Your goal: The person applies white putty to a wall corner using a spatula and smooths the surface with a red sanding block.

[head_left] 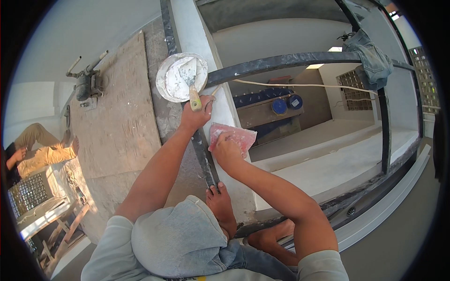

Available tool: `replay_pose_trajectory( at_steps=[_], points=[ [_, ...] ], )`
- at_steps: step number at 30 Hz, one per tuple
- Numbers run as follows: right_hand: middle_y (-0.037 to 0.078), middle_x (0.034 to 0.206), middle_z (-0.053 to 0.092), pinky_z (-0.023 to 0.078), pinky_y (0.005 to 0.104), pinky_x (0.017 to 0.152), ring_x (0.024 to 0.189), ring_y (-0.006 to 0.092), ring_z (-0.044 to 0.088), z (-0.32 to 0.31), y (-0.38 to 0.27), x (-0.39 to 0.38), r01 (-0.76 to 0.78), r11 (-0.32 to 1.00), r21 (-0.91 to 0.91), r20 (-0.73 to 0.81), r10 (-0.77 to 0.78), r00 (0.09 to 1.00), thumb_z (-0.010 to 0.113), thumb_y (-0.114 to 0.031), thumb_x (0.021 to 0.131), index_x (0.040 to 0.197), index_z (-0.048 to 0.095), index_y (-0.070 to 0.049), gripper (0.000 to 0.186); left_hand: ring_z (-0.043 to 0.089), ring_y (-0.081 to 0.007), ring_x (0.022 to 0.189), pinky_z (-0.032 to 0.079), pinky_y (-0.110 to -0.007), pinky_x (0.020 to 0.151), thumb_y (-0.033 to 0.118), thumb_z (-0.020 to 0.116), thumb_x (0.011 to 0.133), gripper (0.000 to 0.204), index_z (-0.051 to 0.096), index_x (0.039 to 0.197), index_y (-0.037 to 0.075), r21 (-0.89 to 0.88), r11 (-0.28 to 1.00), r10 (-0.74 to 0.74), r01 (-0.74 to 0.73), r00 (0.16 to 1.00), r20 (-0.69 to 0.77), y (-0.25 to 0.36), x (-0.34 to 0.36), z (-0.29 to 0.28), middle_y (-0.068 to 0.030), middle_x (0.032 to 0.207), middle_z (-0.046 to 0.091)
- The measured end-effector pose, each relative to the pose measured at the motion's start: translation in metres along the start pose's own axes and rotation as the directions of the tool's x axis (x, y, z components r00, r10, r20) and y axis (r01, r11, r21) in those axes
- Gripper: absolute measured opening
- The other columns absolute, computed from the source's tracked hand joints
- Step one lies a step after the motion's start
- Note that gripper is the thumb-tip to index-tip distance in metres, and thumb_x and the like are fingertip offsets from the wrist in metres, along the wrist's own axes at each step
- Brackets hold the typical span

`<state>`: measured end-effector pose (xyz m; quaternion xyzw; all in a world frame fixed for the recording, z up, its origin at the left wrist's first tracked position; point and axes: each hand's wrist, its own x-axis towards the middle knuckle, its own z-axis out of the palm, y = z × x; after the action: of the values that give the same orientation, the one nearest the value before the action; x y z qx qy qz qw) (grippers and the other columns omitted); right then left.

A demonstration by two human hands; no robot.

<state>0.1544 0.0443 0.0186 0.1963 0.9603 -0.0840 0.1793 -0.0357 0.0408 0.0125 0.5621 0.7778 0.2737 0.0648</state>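
My left hand (198, 114) is closed over the dark metal bar (205, 161) beside a white ledge (225, 100), just below a round tub (163, 84) of white putty. A putty knife (191, 82) rests on the putty, its worn wooden handle reaching down over my left hand. Some of that hand's fingers are hidden. My right hand (227, 149) grips a pink, putty-smeared plastic spreader (241, 136) against the ledge. Its flat blade spreads out to the right of my fingers.
A plywood sheet (117, 112) lies to the left, with a small machine (86, 84) beyond it. Right of the ledge is a deep opening with blue round lids (280, 107) far below. A dark crossbar (290, 59) spans it, with jeans (370, 58) hanging. Another person (42, 145) sits far left.
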Motion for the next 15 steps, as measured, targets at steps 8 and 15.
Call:
replay_pose_trajectory(
  at_steps=[8,15],
  points=[
    [0.018,0.098,0.071,0.059,0.0450,0.073,0.091,0.0338,0.073,-0.092,0.084,-0.024,0.004,0.913,0.409,-0.070,0.027,0.997,0.062,-0.011,0.082,0.106,0.067,-0.001,0.026,0.068,-0.0343,0.089,0.055,-0.042,0.079,0.011,0.065,0.089,0.017,0.067,0.106,0.012,-0.002,0.999,-0.042,0.042,0.999,0.012,0.005,-0.002,-0.005,-0.0101,0.096,0.070],
    [0.015,0.082,0.073,0.053,0.0407,0.077,0.081,0.0260,0.070,0.000,0.177,-0.004,-0.069,0.067,0.995,0.043,0.334,0.942,0.065,-0.020,0.092,0.102,0.071,0.004,0.027,0.067,-0.0346,0.090,0.055,-0.042,0.080,0.010,0.064,0.087,0.020,0.067,0.107,0.012,-0.054,0.998,-0.029,0.028,1.000,-0.004,0.005,0.002,-0.001,-0.0096,0.098,0.070]
  ],
)
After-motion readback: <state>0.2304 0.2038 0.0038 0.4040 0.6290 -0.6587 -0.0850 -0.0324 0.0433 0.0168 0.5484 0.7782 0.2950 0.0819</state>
